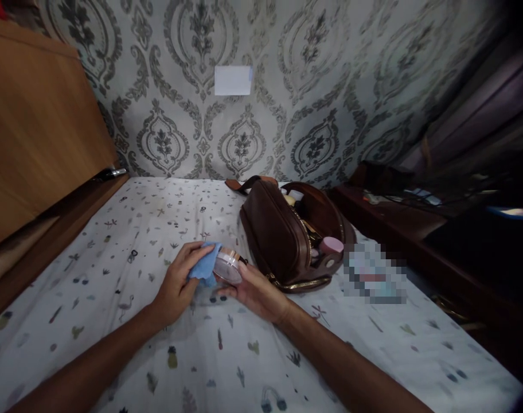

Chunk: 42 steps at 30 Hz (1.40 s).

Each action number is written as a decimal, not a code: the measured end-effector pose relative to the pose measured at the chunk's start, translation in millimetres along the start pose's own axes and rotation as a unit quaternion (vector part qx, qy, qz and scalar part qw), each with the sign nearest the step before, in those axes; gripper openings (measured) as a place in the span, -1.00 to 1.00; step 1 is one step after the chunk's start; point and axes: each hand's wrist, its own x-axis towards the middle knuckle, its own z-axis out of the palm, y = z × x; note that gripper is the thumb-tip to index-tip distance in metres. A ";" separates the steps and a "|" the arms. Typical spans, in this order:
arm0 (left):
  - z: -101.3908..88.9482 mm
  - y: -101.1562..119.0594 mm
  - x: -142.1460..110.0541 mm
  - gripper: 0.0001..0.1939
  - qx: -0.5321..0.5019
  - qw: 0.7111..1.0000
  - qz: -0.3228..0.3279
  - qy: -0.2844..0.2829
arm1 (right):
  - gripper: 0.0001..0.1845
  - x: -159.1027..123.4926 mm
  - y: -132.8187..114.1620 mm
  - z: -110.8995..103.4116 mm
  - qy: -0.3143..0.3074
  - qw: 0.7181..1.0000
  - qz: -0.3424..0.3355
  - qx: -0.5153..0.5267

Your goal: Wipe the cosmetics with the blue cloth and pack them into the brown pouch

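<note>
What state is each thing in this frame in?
Blue cloth, bunched against the round container
Round container, tilted; whether fastened, unclear
Left grip, closed on the cloth
Right grip, holding the container's edge
Brown bag, unzipped, open
Pink item, inside the bag
Sheet, spread, lightly creased

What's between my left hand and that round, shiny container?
In the head view, a crumpled light-blue cloth lies between the left hand and the round, shiny container.

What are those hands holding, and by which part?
The right hand grips a round container by its right edge. The left hand holds a blue cloth, bunched between thumb and fingers, at the container's left side.
</note>
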 end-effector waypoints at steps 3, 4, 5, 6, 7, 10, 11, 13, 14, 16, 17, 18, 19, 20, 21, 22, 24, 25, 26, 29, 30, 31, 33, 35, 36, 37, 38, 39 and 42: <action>-0.7 1.5 -0.2 -0.47 0.011 1.000 0.008 0.000 | -0.46 -0.2 0.8 0.3 -0.031 0.999 0.025 -0.012; -0.9 1.8 0.0 -0.46 0.011 1.000 0.010 0.001 | -0.46 -0.4 1.0 0.3 -0.039 0.999 0.032 -0.019; -1.1 2.0 0.3 -0.44 0.011 1.000 0.012 0.000 | -0.48 -0.8 1.1 0.4 -0.041 0.998 0.034 -0.026; -1.2 2.1 0.6 -0.43 0.009 1.000 0.014 -0.002 | -0.51 -1.2 1.2 0.3 -0.041 0.998 0.032 -0.033; -1.2 2.1 0.8 -0.43 0.007 1.000 0.013 -0.003 | -0.54 -1.6 1.4 0.3 -0.036 0.998 0.027 -0.037; -1.0 2.5 1.0 -0.47 0.003 1.000 0.007 -0.007 | -0.58 -2.4 1.3 0.6 -0.023 0.999 0.013 -0.034; -0.8 2.6 1.0 -0.48 0.002 1.000 0.005 -0.007 | -0.58 -2.5 1.0 1.0 -0.019 0.999 0.009 -0.027; 0.0 2.8 0.5 -0.49 0.002 1.000 -0.001 -0.003 | -0.57 -2.3 0.0 2.1 -0.011 1.000 -0.003 -0.008; 0.5 2.8 0.1 -0.49 0.002 1.000 -0.001 -0.003 | -0.55 -2.0 -0.7 2.7 -0.005 1.000 -0.010 0.002; 2.1 3.0 -1.3 -0.49 0.005 1.000 0.008 -0.007 | -0.54 -1.1 -1.9 3.1 0.014 0.999 -0.020 0.021; 3.0 3.3 -2.2 -0.49 0.008 1.000 0.017 -0.014 | -0.54 -0.6 -2.3 2.9 0.025 0.999 -0.024 0.029; 4.0 4.0 -3.2 -0.48 0.011 0.999 0.028 -0.025 | -0.55 0.0 -2.5 2.3 0.038 0.998 -0.029 0.035; 4.9 5.0 -4.3 -0.47 0.015 0.998 0.039 -0.036 | -0.55 0.7 -2.5 1.5 0.047 0.998 -0.034 0.036; 5.7 6.3 -5.4 -0.45 0.021 0.997 0.050 -0.047 | -0.54 1.3 -2.2 0.7 0.054 0.997 -0.040 0.033; 6.3 7.9 -6.5 -0.44 0.028 0.996 0.061 -0.056 | -0.53 1.8 -1.8 0.0 0.059 0.997 -0.045 0.027; 6.7 9.7 -7.6 -0.42 0.035 0.995 0.074 -0.062 | -0.51 2.2 -1.4 -0.4 0.063 0.997 -0.049 0.018; 7.0 13.2 -9.8 -0.39 0.051 0.991 0.101 -0.070 | -0.45 2.5 -0.9 0.2 0.067 0.996 -0.053 -0.005; 7.0 14.6 -10.8 -0.38 0.058 0.990 0.109 -0.073 | -0.43 2.4 -1.1 1.0 0.067 0.996 -0.056 -0.017; 6.9 15.6 -11.7 -0.36 0.065 0.989 0.115 -0.074 | -0.41 2.2 -1.4 2.0 0.066 0.996 -0.058 -0.032; 6.3 16.2 -13.0 -0.31 0.076 0.987 0.120 -0.073 | -0.35 1.7 -1.9 4.1 0.056 0.992 -0.074 -0.083; 5.8 16.0 -12.7 -0.30 0.077 0.987 0.124 -0.070 | -0.33 1.9 -1.4 4.0 0.053 0.991 -0.076 -0.099; 5.0 15.9 -12.0 -0.29 0.078 0.987 0.126 -0.065 | -0.31 2.2 -0.5 3.6 0.050 0.990 -0.075 -0.112; 2.8 16.5 -9.4 -0.31 0.079 0.988 0.119 -0.055 | -0.30 3.0 2.1 2.3 0.040 0.989 -0.059 -0.130; 0.1 18.3 -6.0 -0.35 0.068 0.991 0.098 -0.062 | -0.31 3.5 4.3 1.4 0.035 0.989 -0.041 -0.141; -1.1 19.3 -4.3 -0.37 0.057 0.992 0.086 -0.076 | -0.31 3.4 4.9 1.4 0.034 0.988 -0.036 -0.144; -2.0 20.2 -3.0 -0.36 0.045 0.991 0.077 -0.096 | -0.31 3.0 4.8 1.8 0.035 0.988 -0.033 -0.147; -2.4 20.7 -2.1 -0.31 0.037 0.990 0.071 -0.118 | -0.30 2.4 4.3 2.5 0.036 0.988 -0.034 -0.149; -2.5 20.7 -1.6 -0.25 0.035 0.988 0.068 -0.137 | -0.28 1.6 3.4 3.5 0.033 0.987 -0.036 -0.152; -0.7 18.1 -2.3 -0.15 0.063 0.984 0.064 -0.154 | -0.28 -1.1 0.4 6.8 0.015 0.985 -0.041 -0.169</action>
